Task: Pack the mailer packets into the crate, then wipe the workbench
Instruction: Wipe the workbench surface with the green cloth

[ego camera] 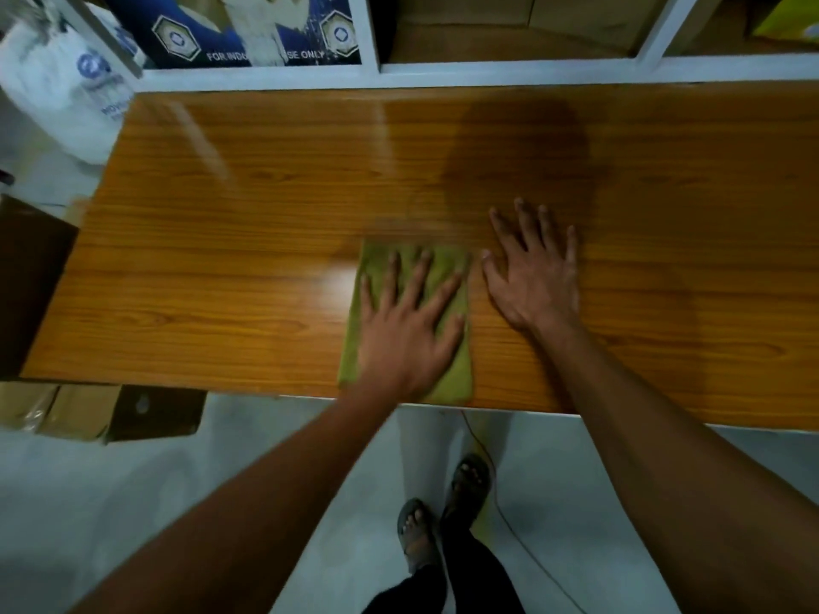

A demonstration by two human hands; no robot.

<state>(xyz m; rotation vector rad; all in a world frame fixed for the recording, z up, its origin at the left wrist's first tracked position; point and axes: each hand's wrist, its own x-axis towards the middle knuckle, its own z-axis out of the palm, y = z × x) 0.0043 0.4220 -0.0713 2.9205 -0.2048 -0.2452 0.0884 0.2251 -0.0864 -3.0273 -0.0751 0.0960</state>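
Note:
A folded green cloth (456, 374) lies flat on the glossy wooden workbench (248, 214), near its front edge. My left hand (407, 325) presses down on the cloth with fingers spread, covering most of it. My right hand (534, 277) rests flat on the bare wood just right of the cloth, fingers apart, holding nothing. No mailer packets show on the benchtop. A dark brown box (31, 277) stands at the bench's left end; I cannot tell whether it is the crate.
White shelving (487, 68) with cardboard boxes and a blue printed carton (248, 33) runs behind the bench. White plastic bags (57, 90) sit at the far left. Cardboard cartons (66, 409) lie on the floor under the left end. A cable (509, 520) trails by my feet.

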